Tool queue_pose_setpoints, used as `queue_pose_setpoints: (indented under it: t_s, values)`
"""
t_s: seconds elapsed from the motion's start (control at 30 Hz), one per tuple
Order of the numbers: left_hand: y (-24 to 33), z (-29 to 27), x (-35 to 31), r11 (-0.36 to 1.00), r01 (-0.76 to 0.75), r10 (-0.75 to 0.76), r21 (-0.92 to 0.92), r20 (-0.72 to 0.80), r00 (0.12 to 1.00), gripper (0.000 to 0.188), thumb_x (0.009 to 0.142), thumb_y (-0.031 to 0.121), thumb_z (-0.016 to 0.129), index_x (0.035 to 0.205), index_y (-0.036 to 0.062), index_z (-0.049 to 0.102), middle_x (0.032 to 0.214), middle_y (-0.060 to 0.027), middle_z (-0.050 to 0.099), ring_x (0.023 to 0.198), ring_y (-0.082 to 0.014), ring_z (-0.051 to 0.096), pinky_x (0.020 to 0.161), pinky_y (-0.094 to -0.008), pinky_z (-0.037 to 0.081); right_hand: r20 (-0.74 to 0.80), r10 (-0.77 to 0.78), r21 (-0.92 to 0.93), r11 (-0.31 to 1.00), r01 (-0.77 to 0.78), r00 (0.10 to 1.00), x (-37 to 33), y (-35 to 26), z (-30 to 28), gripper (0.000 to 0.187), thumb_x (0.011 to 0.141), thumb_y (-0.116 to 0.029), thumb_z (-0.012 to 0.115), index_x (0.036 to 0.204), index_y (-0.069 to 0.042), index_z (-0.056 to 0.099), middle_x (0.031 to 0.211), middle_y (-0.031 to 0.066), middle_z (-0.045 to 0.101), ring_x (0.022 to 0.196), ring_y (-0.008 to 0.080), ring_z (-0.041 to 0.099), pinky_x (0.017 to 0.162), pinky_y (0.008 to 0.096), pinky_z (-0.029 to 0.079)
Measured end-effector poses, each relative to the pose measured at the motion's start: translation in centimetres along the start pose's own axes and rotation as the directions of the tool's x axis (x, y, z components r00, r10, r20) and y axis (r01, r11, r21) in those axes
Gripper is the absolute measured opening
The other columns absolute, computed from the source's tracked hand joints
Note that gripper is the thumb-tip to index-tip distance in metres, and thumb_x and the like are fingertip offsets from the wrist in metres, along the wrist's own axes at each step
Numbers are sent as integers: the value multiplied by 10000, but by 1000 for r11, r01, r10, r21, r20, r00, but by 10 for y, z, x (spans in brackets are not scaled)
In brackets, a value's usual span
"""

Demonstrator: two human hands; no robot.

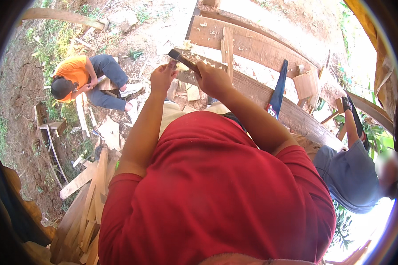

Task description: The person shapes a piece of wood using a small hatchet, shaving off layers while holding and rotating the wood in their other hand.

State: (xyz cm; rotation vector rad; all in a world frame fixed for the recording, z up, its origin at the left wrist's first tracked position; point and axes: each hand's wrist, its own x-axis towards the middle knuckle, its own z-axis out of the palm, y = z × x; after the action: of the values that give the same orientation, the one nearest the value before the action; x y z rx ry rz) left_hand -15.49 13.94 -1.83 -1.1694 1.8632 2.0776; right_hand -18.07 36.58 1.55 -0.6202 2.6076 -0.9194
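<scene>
Wooden plank (252, 44): right hand (213, 78) grips dark tool handle (183, 59); left hand (162, 78) fingers pinched near it.

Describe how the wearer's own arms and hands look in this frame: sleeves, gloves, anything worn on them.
Both arms come up from short red sleeves of a T-shirt, bare from the upper arm down. The left hand and right hand wear no gloves. No watch, band or ring shows on either wrist or on the fingers, as far as this view lets one tell.

label: red-and-white patch on blue saw blade (276, 95) | position: lying on plank (296, 117), right of hands
</scene>
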Motion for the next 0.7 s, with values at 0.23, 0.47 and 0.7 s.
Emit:
queue_pose_setpoints:
  t_s: [0.23,0.47,0.7]
  values:
    - [-10,-7,6,1000,-27,28,-15,50,998,545,1022,355,789,1256,-109,627,1127,-153,708,999,-226,763,900,-277,649,13,-6,-68,998,7,1000,4,1,0,208,1046,-282,624,1108,-87,590,839,191,741,777,448,734,688,591,555]
    - [-3,-2,1,999,-4,3,32,35,999,550,1002,378,811,1247,-83,637,1141,-140,713,1011,-214,759,899,-271,639,42,20,-57,998,-17,999,6,8,4,230,1073,-295,575,1095,-73,629,916,188,760,816,428,751,726,584,567]
    - [-5,-6,4,998,-14,11,63,42,999,565,1006,389,805,1257,-87,633,1158,-144,720,1020,-204,756,901,-276,635,9,5,-38,999,-5,1000,8,16,6,204,1047,-281,613,1077,-80,615,834,196,738,776,443,732,693,589,556]
